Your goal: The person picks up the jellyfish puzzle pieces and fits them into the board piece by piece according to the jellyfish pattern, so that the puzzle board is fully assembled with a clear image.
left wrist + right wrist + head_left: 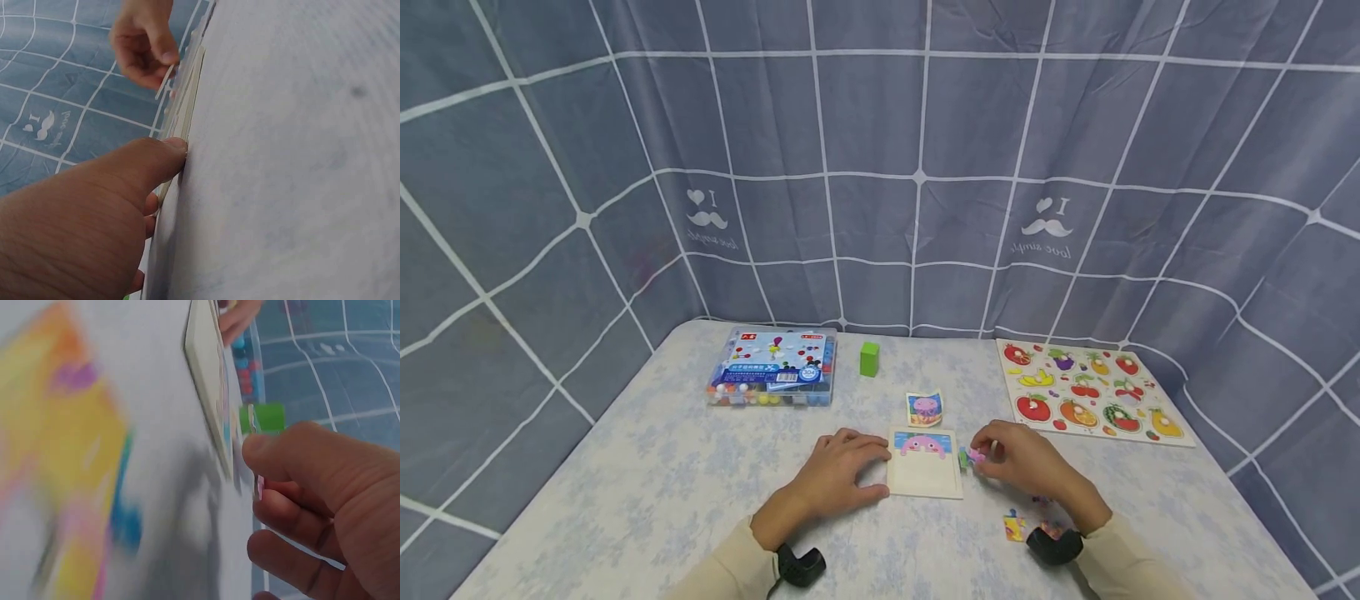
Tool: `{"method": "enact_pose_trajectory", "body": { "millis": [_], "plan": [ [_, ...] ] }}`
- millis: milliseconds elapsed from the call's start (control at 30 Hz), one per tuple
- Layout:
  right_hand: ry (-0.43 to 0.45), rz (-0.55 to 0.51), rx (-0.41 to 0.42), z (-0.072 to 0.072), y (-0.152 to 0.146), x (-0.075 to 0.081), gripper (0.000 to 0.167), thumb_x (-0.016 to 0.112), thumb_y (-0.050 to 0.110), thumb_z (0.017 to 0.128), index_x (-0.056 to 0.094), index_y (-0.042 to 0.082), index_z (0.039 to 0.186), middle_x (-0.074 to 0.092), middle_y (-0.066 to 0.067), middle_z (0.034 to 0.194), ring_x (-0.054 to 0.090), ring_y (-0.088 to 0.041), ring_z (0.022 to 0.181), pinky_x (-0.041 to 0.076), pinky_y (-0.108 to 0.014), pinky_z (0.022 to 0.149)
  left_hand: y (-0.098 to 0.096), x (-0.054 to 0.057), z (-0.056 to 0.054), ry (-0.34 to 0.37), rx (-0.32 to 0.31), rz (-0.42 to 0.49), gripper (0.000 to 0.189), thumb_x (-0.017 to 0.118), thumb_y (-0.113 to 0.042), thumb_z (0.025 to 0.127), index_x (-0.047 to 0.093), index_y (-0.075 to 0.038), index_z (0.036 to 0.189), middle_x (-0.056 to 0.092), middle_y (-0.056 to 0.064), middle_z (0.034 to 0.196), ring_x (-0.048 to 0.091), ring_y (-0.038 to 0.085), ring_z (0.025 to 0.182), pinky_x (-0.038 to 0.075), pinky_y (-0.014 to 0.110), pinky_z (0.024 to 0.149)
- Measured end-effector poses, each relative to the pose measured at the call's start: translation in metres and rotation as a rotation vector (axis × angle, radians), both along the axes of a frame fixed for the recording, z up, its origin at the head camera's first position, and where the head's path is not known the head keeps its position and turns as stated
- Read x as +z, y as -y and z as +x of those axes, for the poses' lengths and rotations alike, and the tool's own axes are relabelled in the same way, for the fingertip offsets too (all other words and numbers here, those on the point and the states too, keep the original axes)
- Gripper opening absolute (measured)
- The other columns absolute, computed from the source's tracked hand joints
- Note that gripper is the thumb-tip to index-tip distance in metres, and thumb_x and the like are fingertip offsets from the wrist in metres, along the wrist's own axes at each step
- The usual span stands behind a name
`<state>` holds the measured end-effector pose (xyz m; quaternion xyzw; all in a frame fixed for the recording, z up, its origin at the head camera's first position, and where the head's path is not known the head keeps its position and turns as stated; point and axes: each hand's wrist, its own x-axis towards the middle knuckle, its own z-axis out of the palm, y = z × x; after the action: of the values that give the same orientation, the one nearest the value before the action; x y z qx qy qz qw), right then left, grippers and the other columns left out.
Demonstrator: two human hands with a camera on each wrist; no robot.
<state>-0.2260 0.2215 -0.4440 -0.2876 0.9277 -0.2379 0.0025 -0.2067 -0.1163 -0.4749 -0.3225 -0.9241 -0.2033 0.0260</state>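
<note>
Pale sleeves (726,567) lie nearest the camera, a black strap-on device at each wrist. Between them, a small puzzle piece (964,459), green and pink, sits in the right hand (1026,458), whose narrow grip pinches it between thumb and forefinger. It is just right of the square tray (925,482), edge-on in the right wrist view, so the tray lies to the left of that grip; the right hand is the nearer to the piece. Which way its long axis runs, I cannot tell. Thumb and fingers of the left hand (838,473), spread wide, touch the tray's left edge. Loose pieces (1014,527) lie by the right wrist; a picture card (924,409) is just beyond the tray. Farther off are a green block (869,359), a fruit board (1090,392) and a plastic box (771,367), its blue label too small to read surely. Behind the tabletop (625,467), the curtain (880,125) shows "I", a heart, a moustache and "love simple", reversed.
</note>
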Motion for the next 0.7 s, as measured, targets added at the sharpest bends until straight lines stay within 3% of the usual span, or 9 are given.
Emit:
{"method": "enact_pose_trajectory", "body": {
  "millis": [367,700],
  "plan": [
    [-0.028,-0.039,0.088,-0.016,0.069,-0.003,0.017,0.084,0.016,0.082,0.073,0.014,0.095,0.061,0.010,0.082,0.053,-0.005,0.070,0.045,-0.025,0.060,-0.002,0.000,0.001,-0.030,-0.007,0.004,0.045,0.069,-0.049,0.093,0.068,-0.023,0.130,0.059,-0.006,0.139,0.050,0.024,0.123,0.039,0.055,0.091],
    [-0.035,-0.004,0.095,-0.015,0.089,-0.009,0.016,0.085,0.020,0.082,0.074,0.016,0.092,0.060,0.015,0.077,0.053,-0.004,0.070,0.045,-0.026,0.063,-0.001,0.000,0.001,-0.038,-0.012,0.004,0.044,0.069,-0.047,0.093,0.067,-0.023,0.130,0.059,-0.005,0.140,0.051,0.024,0.122,0.040,0.055,0.091]
  ]
}}
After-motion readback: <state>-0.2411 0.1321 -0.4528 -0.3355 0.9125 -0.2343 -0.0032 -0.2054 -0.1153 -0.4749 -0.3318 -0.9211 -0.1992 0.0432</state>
